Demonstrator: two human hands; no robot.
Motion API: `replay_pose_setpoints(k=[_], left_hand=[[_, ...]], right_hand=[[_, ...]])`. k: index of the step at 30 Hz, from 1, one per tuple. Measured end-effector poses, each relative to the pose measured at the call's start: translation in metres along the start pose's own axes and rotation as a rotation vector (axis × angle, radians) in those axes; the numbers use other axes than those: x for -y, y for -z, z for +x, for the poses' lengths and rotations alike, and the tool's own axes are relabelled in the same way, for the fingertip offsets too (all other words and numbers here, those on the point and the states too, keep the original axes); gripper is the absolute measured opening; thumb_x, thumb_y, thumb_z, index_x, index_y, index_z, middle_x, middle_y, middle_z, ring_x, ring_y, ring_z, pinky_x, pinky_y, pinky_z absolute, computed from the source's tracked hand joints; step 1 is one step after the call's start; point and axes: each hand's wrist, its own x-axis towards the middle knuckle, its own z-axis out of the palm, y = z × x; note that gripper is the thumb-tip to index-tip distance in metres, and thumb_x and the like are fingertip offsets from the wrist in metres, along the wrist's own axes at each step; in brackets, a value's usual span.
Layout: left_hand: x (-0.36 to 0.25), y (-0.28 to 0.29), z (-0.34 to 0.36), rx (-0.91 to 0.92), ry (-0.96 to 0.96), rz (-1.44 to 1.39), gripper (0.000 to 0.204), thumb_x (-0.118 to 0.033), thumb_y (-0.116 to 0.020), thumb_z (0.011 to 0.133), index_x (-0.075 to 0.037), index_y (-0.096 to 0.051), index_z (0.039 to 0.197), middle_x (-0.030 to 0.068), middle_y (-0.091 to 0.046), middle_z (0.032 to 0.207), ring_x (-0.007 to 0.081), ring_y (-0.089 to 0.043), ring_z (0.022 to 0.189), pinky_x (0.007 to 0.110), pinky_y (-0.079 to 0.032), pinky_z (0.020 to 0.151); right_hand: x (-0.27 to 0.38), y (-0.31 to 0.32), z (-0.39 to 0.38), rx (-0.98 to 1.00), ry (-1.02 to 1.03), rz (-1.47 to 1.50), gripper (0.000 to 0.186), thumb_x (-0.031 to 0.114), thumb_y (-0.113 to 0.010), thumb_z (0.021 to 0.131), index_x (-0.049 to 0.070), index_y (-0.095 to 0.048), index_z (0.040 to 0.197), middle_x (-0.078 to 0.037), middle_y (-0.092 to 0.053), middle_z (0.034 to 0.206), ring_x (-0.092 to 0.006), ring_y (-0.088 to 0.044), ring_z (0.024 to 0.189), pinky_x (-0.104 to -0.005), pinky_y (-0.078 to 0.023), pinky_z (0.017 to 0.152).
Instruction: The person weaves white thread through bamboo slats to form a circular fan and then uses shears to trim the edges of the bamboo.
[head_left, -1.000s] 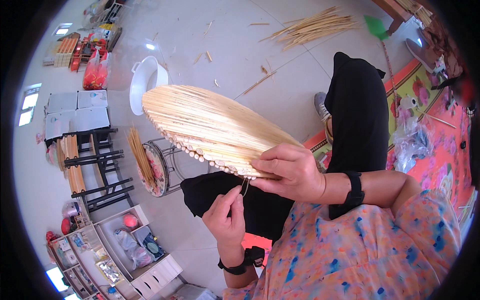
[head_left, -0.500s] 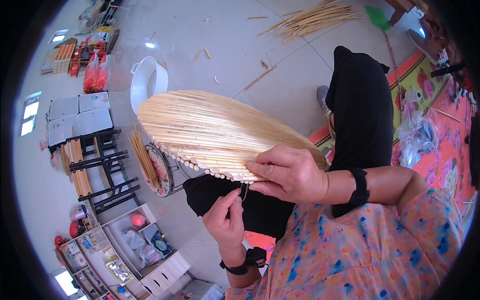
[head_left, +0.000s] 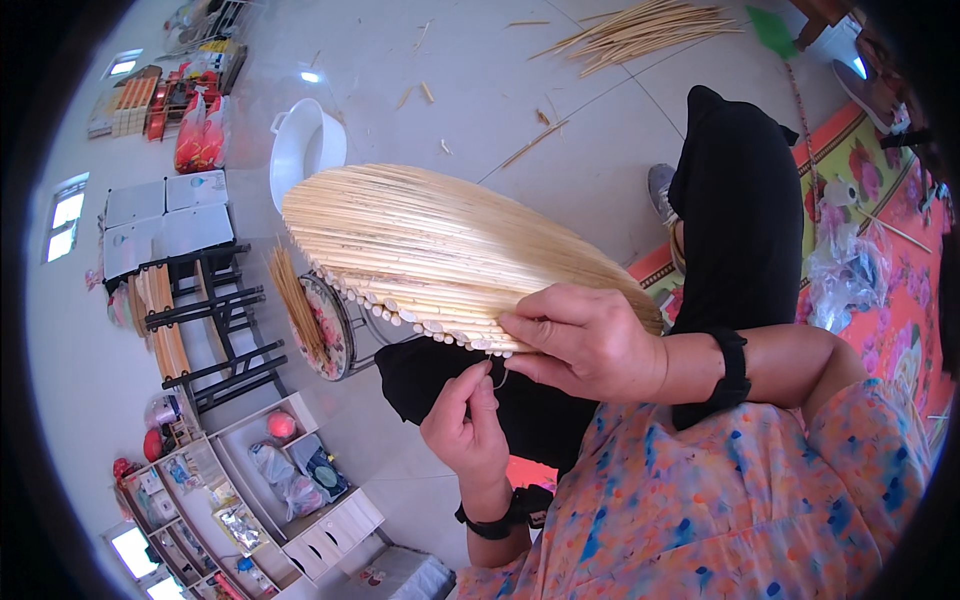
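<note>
A rounded mat of straw-coloured stalks (head_left: 420,240), packed side by side, lies tilted across my lap. My right hand (head_left: 590,340) grips its near edge, thumb below and fingers on top. Just under that edge, my left hand (head_left: 470,415) pinches a thin thread or wire (head_left: 500,378), which loops up toward the cut stalk ends. Whether the thin strand ends in a needle cannot be made out. Both wrists wear black bands.
A round floral stool (head_left: 328,325) bearing loose stalks (head_left: 293,300) stands left of the mat. Behind it are a white basin (head_left: 308,150) and folded black-legged furniture (head_left: 215,320). More stalks (head_left: 640,35) lie on the far floor. A plastic bag (head_left: 850,270) rests on the red floral mat at right.
The whole view has shifted slightly, with the scene a little to the right. My left hand stays pinched below the stalk edge, and the thin loop beside it looks wider. My right grip is unchanged.
</note>
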Motion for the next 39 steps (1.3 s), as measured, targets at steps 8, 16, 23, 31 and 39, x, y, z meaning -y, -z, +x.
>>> replay_pose_setpoints(k=[8, 16, 23, 31, 39], left_hand=[[-0.001, -0.005, 0.001, -0.002, 0.010, -0.038, 0.012, 0.004, -0.061, 0.090, 0.004, -0.068, 0.100, 0.0051, -0.062, 0.071, 0.0069, -0.052, 0.056, 0.020, -0.039, 0.050], [-0.010, -0.008, 0.007, -0.013, -0.001, 0.004, 0.004, 0.003, -0.063, 0.090, 0.002, -0.066, 0.092, 0.0059, -0.062, 0.067, 0.0093, -0.056, 0.056, 0.023, -0.044, 0.051], [-0.019, -0.011, 0.009, 0.009, 0.072, -0.045, 0.006, 0.000, -0.055, 0.096, 0.005, -0.057, 0.099, 0.0060, -0.062, 0.072, 0.0085, -0.057, 0.061, 0.021, -0.047, 0.057], [-0.018, -0.014, 0.013, 0.029, 0.003, -0.062, 0.006, 0.000, -0.057, 0.095, 0.002, -0.060, 0.100, 0.0081, -0.064, 0.072, 0.0115, -0.062, 0.062, 0.024, -0.050, 0.059], [-0.028, -0.023, 0.021, 0.018, 0.007, -0.040, 0.001, 0.001, -0.059, 0.093, 0.002, -0.058, 0.095, 0.0081, -0.063, 0.070, 0.0112, -0.061, 0.060, 0.026, -0.050, 0.056]], right_hand=[[-0.002, 0.000, 0.002, -0.003, 0.016, -0.006, 0.042, 0.011, -0.083, 0.067, -0.003, -0.070, 0.104, -0.011, -0.065, 0.095, -0.0274, -0.066, 0.074, -0.0341, -0.055, 0.063], [-0.001, -0.005, -0.003, 0.004, 0.027, 0.025, 0.041, 0.012, -0.083, 0.068, -0.003, -0.070, 0.104, -0.011, -0.065, 0.094, -0.0277, -0.066, 0.076, -0.0352, -0.055, 0.065], [0.002, -0.007, 0.000, -0.053, -0.019, -0.029, 0.036, 0.014, -0.079, 0.069, 0.002, -0.068, 0.102, -0.007, -0.063, 0.091, -0.0257, -0.065, 0.075, -0.0349, -0.055, 0.063], [0.001, -0.002, 0.001, -0.058, 0.022, -0.086, 0.045, 0.009, -0.081, 0.067, -0.002, -0.068, 0.109, -0.010, -0.063, 0.092, -0.0251, -0.065, 0.073, -0.0338, -0.054, 0.061], [0.001, 0.005, 0.003, -0.032, 0.016, -0.096, 0.044, 0.010, -0.081, 0.069, -0.003, -0.068, 0.109, -0.010, -0.062, 0.091, -0.0250, -0.065, 0.071, -0.0340, -0.054, 0.060]])
